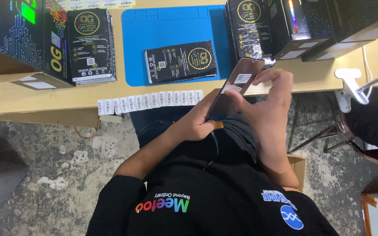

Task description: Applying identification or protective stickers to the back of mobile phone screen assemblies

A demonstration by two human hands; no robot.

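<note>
Both hands hold one dark phone screen panel (235,87) above the table edge. The left hand (197,122) clamps its lower end, fingers curled around the bottom corner. The right hand (267,102) steadies the upper half, thumb and fingertips pinching the panel's right edge near a small white sticker. The panel tilts, its top end leaning toward the table and its bottom end toward the person's lap. A thin orange-tipped ribbon seems to hang from its lower end, though the view there is too dark to be sure.

From the left: a black printed carton (22,39) stands at the far left of the wooden table (44,98), and just beside it lies a stack of black flat packets (92,46). A strip of white barcode labels (149,102) runs along the table's near edge, close to the left hand. A blue work mat (171,26) lies in the middle, and a single black packet (180,61) rests on it, just beyond the held panel. Another pile of black packets (248,30) sits at the mat's right side, with dark boxes (329,22) next to it. A white clamp with a lamp arm (351,87) grips the table's right end.
</note>
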